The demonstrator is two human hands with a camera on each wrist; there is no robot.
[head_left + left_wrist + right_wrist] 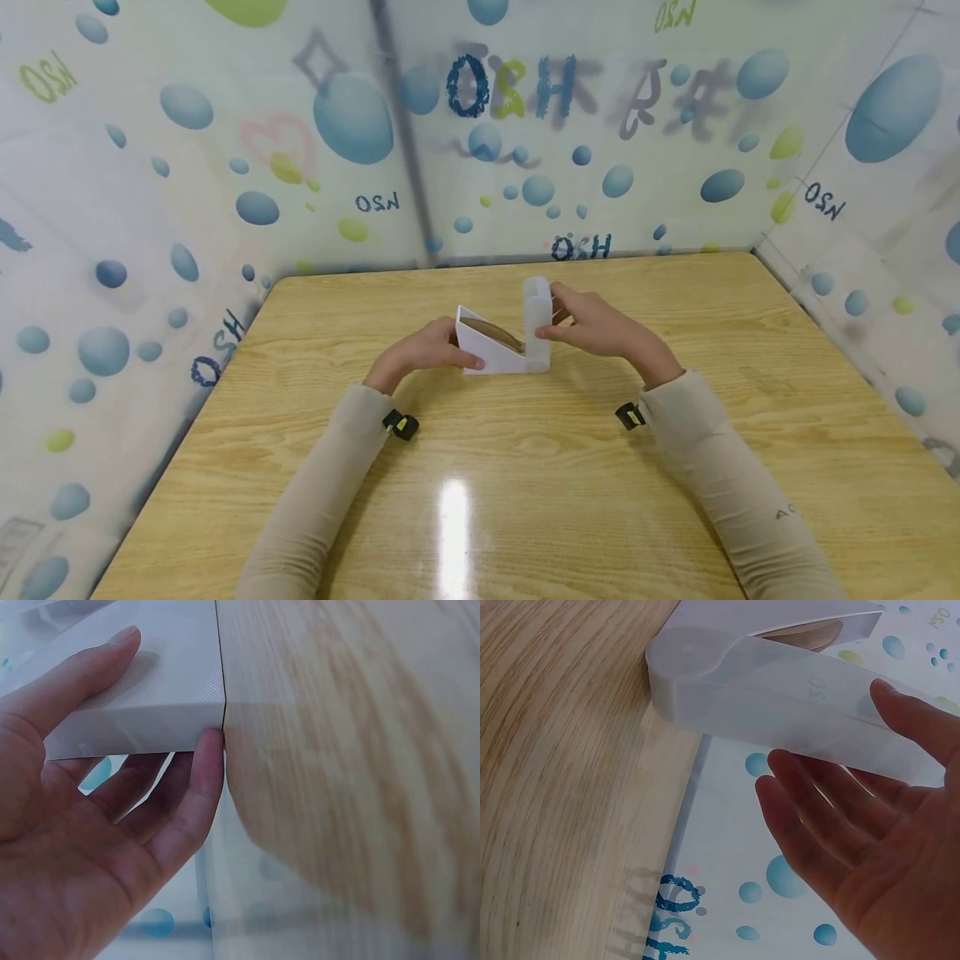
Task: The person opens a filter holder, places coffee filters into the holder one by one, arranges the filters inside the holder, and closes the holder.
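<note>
A white, slant-topped plastic box [487, 358] stands on the table at mid-width, its translucent hinged lid [536, 321] swung upright at the right end. Inside the box, a brown, round-edged thing [491, 332] shows; its kind is unclear. My left hand [431, 346] grips the box's left end, thumb on the near face and fingers behind. The left wrist view shows that thumb flat on the white box wall [172, 660]. With thumb and fingers on opposite sides, my right hand [600, 325] holds the lid, seen as a long frosted cover [795, 697] in the right wrist view.
The wood-grain table [540, 475] spreads around both forearms. A patterned curtain [480, 183] with blue spots hangs behind its far edge and along both sides. Small black wrist cameras [401, 425] sit at the sleeve cuffs.
</note>
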